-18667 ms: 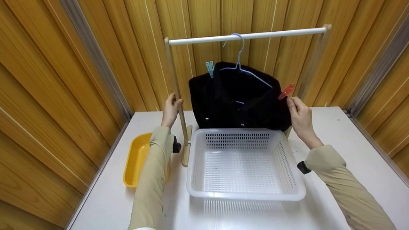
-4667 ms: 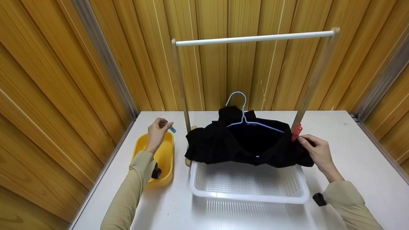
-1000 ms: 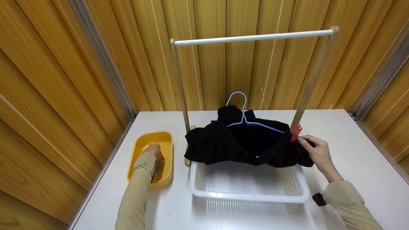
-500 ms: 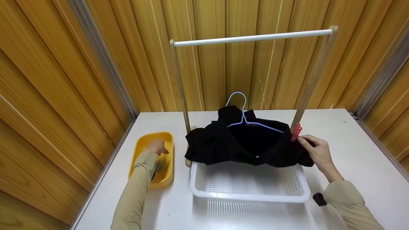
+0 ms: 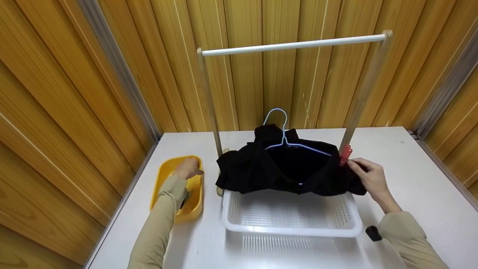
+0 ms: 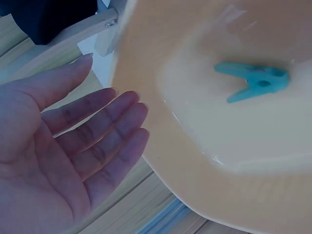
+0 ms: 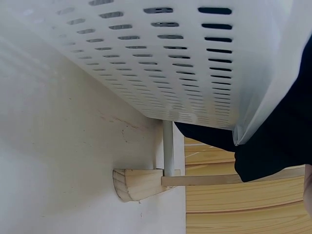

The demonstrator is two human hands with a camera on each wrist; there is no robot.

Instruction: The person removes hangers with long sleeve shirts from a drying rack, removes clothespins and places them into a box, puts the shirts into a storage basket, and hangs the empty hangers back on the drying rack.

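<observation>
A black shirt on a blue wire hanger lies across the back of a white perforated basket. My right hand pinches the shirt's shoulder at the right, with the fingertips right below a red clothespin clipped there. Only a sliver of that hand enters the right wrist view. At the left, my left hand is over the yellow tray, its fingers loose and holding nothing. A teal clothespin lies on the tray's floor in the left wrist view.
A rack with a white rod and wooden posts stands behind the basket; its wooden foot shows in the right wrist view. Wood-patterned walls close off the back and sides of the white table.
The shirt and hanger have come down from the rod onto the basket. The teal clothespin has gone from the shirt into the tray. My left hand has just moved up toward the tray's far end.
</observation>
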